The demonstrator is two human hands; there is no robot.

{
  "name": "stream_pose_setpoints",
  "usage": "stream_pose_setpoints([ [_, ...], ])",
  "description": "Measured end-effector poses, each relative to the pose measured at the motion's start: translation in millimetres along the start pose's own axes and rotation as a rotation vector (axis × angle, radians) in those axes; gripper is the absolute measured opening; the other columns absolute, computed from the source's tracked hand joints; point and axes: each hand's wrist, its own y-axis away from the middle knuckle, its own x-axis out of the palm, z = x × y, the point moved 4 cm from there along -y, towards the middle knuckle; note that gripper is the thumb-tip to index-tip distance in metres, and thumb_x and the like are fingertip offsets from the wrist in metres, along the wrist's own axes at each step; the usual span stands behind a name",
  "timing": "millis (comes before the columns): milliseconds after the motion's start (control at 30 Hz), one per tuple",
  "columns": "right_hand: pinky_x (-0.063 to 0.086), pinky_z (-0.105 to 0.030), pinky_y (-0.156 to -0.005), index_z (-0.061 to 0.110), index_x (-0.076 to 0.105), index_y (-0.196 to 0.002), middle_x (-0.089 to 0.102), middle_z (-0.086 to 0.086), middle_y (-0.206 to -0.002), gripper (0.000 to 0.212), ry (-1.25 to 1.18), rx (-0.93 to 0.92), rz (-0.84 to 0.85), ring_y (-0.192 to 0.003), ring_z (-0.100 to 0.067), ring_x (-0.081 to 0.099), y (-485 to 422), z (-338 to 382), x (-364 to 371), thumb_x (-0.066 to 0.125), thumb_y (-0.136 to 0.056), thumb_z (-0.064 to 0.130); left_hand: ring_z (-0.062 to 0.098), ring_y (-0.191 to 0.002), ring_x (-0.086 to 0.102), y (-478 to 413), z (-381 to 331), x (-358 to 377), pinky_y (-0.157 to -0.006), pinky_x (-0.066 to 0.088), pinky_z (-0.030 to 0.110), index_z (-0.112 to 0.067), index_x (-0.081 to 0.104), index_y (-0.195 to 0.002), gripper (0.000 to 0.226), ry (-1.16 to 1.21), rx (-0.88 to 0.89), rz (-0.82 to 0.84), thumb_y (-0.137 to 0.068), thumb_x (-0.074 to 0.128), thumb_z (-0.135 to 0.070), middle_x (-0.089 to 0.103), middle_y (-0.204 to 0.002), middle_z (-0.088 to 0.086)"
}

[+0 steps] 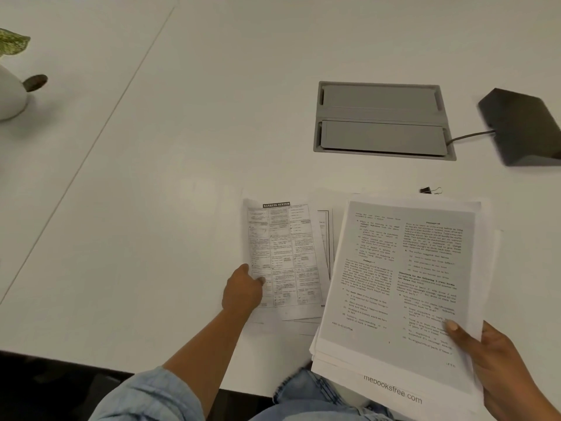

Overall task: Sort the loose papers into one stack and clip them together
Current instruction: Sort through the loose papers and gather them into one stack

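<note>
My right hand (498,357) grips a stack of printed papers (400,287) at its lower right corner, thumb on top, held above the table's near edge. My left hand (243,290) rests on the left edge of a loose sheet headed "Banking System" (285,253), which lies on the white table; I cannot tell whether the fingers pinch it. More loose sheets (324,238) lie partly hidden beneath it and the held stack. A small black binder clip (429,190) sits on the table just beyond the papers.
A grey cable hatch (382,120) is set into the table (182,147) behind the papers. A black wedge-shaped device (522,126) with a cable stands at the far right. A white plant pot (9,95) is at the far left. My denim-clad legs show below the table edge.
</note>
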Motion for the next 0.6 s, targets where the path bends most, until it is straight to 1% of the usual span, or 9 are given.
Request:
stream_pose_setpoints([
  [67,0.059,-0.030,-0.053,0.012,0.066,-0.101,0.079,-0.002,-0.081,0.016,0.009,0.005,-0.007,-0.066,-0.021,0.075,-2.7,-2.4,-3.5,0.056,-0.091,0.004,0.033,-0.115,0.062,3.5,1.4,-7.2,-0.087,0.045,0.030,-0.005,0.058,-0.123,0.030,-0.001,0.073,0.005,-0.100,0.053,-0.024,0.065,-0.123,0.009],
  [133,0.059,-0.029,-0.053,0.011,0.066,-0.102,0.079,-0.003,-0.081,0.015,0.028,0.006,-0.011,-0.067,-0.020,0.075,-4.5,-3.8,-7.0,0.058,-0.090,0.006,0.033,-0.104,0.066,4.4,5.4,-17.1,-0.083,0.051,0.035,-0.010,0.062,-0.104,0.016,0.053,0.126,-0.009,-0.101,0.048,-0.019,0.067,-0.103,0.007],
  [200,0.059,-0.028,-0.054,0.010,0.067,-0.104,0.079,-0.004,-0.085,0.020,0.039,0.008,-0.009,-0.069,-0.020,0.075,-5.7,-4.1,-9.3,0.063,-0.084,0.012,0.031,-0.095,0.068,7.4,8.4,-29.5,-0.080,0.054,0.036,-0.011,0.063,-0.096,0.016,0.137,0.175,-0.025,-0.101,0.049,-0.016,0.069,-0.096,0.005],
  [267,0.059,-0.027,-0.056,0.009,0.067,-0.106,0.078,-0.004,-0.091,0.031,0.052,0.007,-0.016,-0.072,-0.020,0.076,-7.7,-5.2,-13.0,0.066,-0.076,0.017,0.027,-0.091,0.068,15.4,7.1,-45.4,-0.074,0.051,0.030,-0.014,0.065,-0.099,0.016,0.258,0.199,-0.044,-0.101,0.050,-0.014,0.071,-0.094,0.003],
  [300,0.059,-0.027,-0.057,0.009,0.068,-0.106,0.078,-0.004,-0.093,0.030,0.053,0.010,-0.022,-0.073,-0.020,0.076,-9.1,-6.2,-15.0,0.066,-0.077,0.016,0.025,-0.090,0.068,20.2,6.2,-54.4,-0.072,0.050,0.027,-0.015,0.066,-0.103,0.017,0.332,0.200,-0.058,-0.101,0.050,-0.012,0.071,-0.095,0.002],
  [367,0.060,-0.027,-0.058,0.010,0.068,-0.106,0.078,-0.007,-0.096,0.024,0.048,0.018,-0.025,-0.075,-0.022,0.076,-10.5,-8.3,-19.1,0.066,-0.081,0.013,0.023,-0.090,0.069,26.2,6.5,-70.3,-0.073,0.052,0.025,-0.012,0.066,-0.113,0.020,0.475,0.182,-0.074,-0.102,0.049,-0.010,0.072,-0.101,0.003],
  [400,0.060,-0.029,-0.060,0.010,0.068,-0.106,0.078,-0.008,-0.096,0.028,0.056,0.020,-0.025,-0.076,-0.024,0.076,-10.9,-9.5,-20.5,0.069,-0.078,0.016,0.022,-0.093,0.070,28.7,6.4,-76.3,-0.077,0.054,0.027,-0.012,0.066,-0.116,0.022,0.548,0.173,-0.062,-0.102,0.049,-0.010,0.073,-0.104,0.003],
  [500,0.061,-0.033,-0.065,0.010,0.069,-0.106,0.078,-0.009,-0.097,0.055,0.093,0.031,-0.028,-0.081,-0.028,0.075,-13.0,-11.1,-21.3,0.076,-0.058,0.034,0.026,-0.102,0.073,36.5,0.9,-86.9,-0.086,0.059,0.039,-0.013,0.066,-0.120,0.025,0.699,0.167,0.053,-0.103,0.048,-0.009,0.077,-0.110,0.005],
  [600,0.061,-0.036,-0.072,0.009,0.068,-0.110,0.077,-0.011,-0.103,0.044,0.082,0.020,0.004,-0.088,-0.028,0.075,-19.1,-11.5,-14.3,0.070,-0.069,0.025,0.025,-0.098,0.075,58.7,-21.2,-90.0,-0.077,0.062,0.034,-0.012,0.067,-0.117,0.024,0.746,0.223,0.203,-0.103,0.048,-0.009,0.078,-0.109,0.006],
])
